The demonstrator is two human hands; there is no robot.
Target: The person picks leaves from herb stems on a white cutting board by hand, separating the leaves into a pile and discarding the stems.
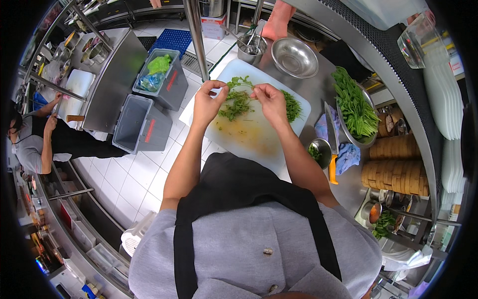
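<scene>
My left hand [211, 100] and my right hand [269, 101] are raised over a white plastic cutting board [239, 144], both pinching a sprig of leafy herb [242, 83] stretched between them. Below them lies a loose heap of the same herb [237, 104], with scraps and a yellowish stain on the board nearer me. A second bunch of green herbs [292, 106] rests at the board's right, partly behind my right hand. A knife with an orange handle [332, 142] lies right of the board beside a small metal bowl of chopped greens [319, 152].
A metal colander [295, 58] and a pot with utensils [251, 48] stand behind the board. An oval metal bowl of leafy greens [356, 108], cloths [348, 157] and bamboo steamers [396, 177] are right. Grey bins [140, 125] stand left; a co-worker [33, 138] cuts at another counter.
</scene>
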